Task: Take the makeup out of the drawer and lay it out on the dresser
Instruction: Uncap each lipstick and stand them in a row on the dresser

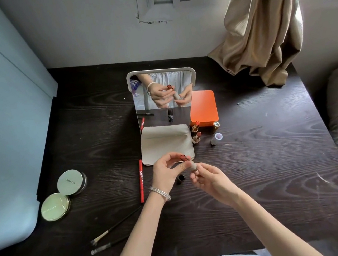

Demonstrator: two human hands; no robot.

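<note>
Over the middle of the dark wooden dresser [268, 167] both my hands hold one lipstick. My left hand [166, 173], with silver bangles on its wrist, pinches the red upper part [184, 157]. My right hand [209, 178] grips the beige lower tube [193, 166]. Below the hands a small black cap [180, 178] stands on the wood. Two uncapped lipsticks [197, 137] and a small tube with a pale lid [215, 139] stand to the right of the beige mirror base [166, 143]. A red pencil [142, 183] lies to the left of my left hand.
A standing mirror [163, 98] with an orange box [203, 108] beside it sits at the back. Two green round compacts [64, 194] lie at the left, two brushes [113, 232] at the front left. A beige curtain [262, 26] hangs at the back right.
</note>
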